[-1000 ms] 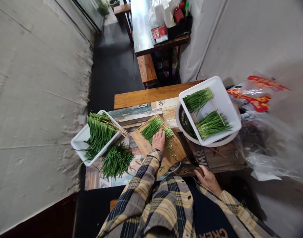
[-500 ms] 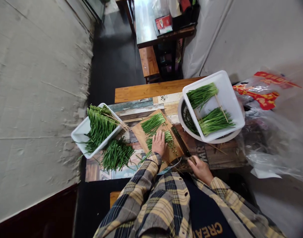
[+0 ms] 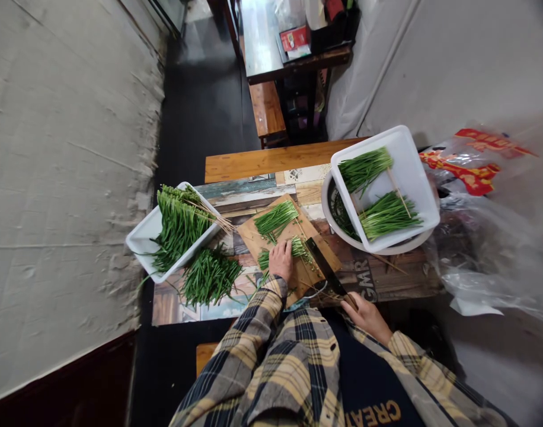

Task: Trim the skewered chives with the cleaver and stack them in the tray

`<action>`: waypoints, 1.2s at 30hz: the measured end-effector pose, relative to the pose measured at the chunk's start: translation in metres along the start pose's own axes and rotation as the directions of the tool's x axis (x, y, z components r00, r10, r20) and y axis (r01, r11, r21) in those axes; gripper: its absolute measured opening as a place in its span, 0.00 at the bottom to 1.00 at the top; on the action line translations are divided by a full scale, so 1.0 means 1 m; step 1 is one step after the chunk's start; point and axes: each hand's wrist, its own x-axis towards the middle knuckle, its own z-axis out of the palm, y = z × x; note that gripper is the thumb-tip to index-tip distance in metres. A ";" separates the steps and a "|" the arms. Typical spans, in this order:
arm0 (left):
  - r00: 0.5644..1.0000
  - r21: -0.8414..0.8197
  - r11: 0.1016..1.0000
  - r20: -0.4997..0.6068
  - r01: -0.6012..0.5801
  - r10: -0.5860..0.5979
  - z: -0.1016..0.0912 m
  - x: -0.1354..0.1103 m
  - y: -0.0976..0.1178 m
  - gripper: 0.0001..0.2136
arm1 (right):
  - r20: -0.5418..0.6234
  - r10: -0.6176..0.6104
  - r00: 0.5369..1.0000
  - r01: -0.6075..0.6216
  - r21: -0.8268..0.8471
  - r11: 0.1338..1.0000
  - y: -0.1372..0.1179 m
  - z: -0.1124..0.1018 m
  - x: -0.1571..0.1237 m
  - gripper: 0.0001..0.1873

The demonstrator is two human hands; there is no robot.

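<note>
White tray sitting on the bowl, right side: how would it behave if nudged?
Likely tippy: the tray rests on the round bowl and its corners overhang the rim. Probably light, since it looks like thin plastic and holds only two chive skewers, so a small push may slide it. Its raised rim suggests it stays stiff when lifted.

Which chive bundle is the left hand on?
The nearer bundle on the cutting board, under the left hand, beside the knife. The farther board bundle lies untouched; others sit in the left tray, the right tray or loose on the table.
</note>
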 end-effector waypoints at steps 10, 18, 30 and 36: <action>0.988 0.012 0.992 0.089 -0.124 0.123 0.011 0.004 0.004 0.29 | -0.085 0.036 0.996 -0.038 -0.031 0.999 -0.010 0.011 0.014 0.20; 0.994 -0.002 0.995 0.058 -0.095 0.095 0.016 0.003 0.007 0.29 | -0.097 0.048 0.994 -0.047 0.011 0.999 -0.035 0.021 0.021 0.20; 0.994 -0.032 0.995 0.048 -0.094 0.096 0.015 0.001 0.006 0.29 | -0.116 0.077 0.990 -0.075 0.024 0.997 -0.043 0.032 0.024 0.20; 0.994 -0.034 0.995 0.053 -0.090 0.092 0.016 0.001 0.006 0.29 | -0.119 0.090 0.989 -0.087 0.028 0.996 -0.048 0.031 0.023 0.20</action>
